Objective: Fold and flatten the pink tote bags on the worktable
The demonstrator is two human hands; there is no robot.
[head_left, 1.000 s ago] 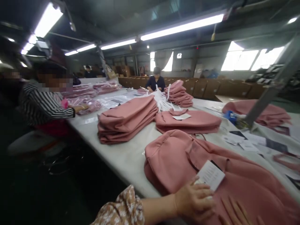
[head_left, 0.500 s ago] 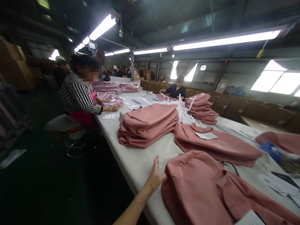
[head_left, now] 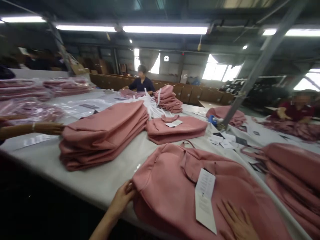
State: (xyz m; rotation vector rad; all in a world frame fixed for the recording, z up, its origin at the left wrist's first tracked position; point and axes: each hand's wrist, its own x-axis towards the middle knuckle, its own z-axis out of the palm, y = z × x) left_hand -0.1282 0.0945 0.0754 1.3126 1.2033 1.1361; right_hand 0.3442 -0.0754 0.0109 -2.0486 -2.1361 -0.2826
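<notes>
A pink bag [head_left: 172, 186] lies flat on the white table in front of me, with a dark-edged strap across its top. My left hand [head_left: 122, 198] is closed on the bag's near left corner, its fingers curled round the edge. Flat on the bag's right part rests my right hand [head_left: 237, 221], fingers spread. Between the hands a folded white paper tag [head_left: 206, 200] lies on the bag. Beyond it sits another pink bag [head_left: 180, 130] with a white tag on top. A stack of pink bags [head_left: 102, 133] stands further left.
A co-worker's hand [head_left: 48, 128] reaches to the left stack. Plastic-wrapped bags [head_left: 27, 110] lie at far left. More pink bags [head_left: 295, 176] are piled on the right. A slanted metal post [head_left: 260, 70] rises near loose tags [head_left: 226, 141]. Other people sit across the table.
The view has swung right. My left hand, open beside the bag before, now grips its corner. My right hand has come into view on the bag. A co-worker's hand now reaches the left stack.
</notes>
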